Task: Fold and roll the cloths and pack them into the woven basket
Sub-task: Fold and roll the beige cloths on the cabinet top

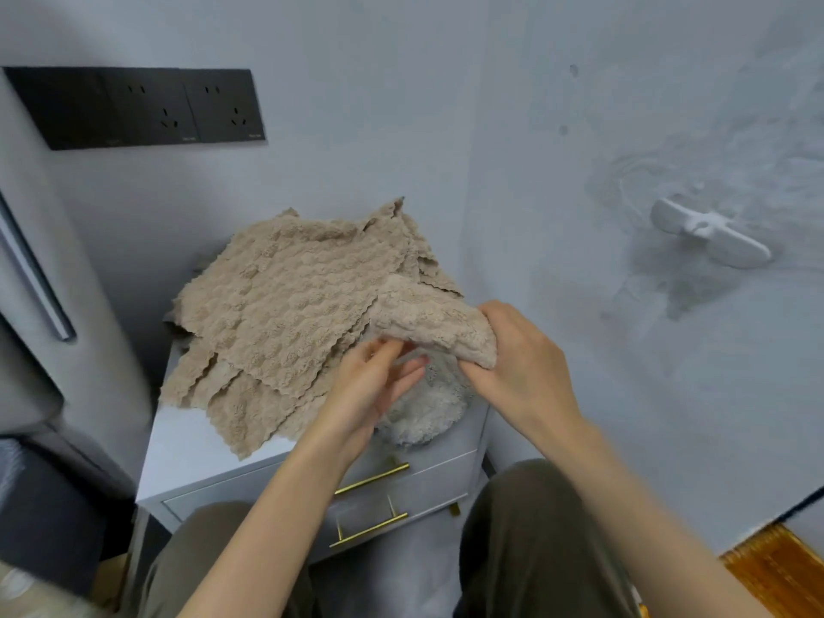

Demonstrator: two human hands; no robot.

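right hand [521,368]: gripping one end of a rolled beige cloth [434,323], fingers curled around it
left hand [370,385]: fingers spread loosely, touching roll's underside
cloth pile [276,314]: lying flat on white tabletop [191,448], left of roll
basket: not showing

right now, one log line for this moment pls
step: rolling | right hand: gripping rolled cloth | left hand: open, under roll | cloth pile: on cabinet | basket: unseen

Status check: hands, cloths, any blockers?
Right hand gripping rolled cloth; left hand open beneath it. Cloth pile unfolded on white drawer unit. Basket not in view. Nothing blocking.
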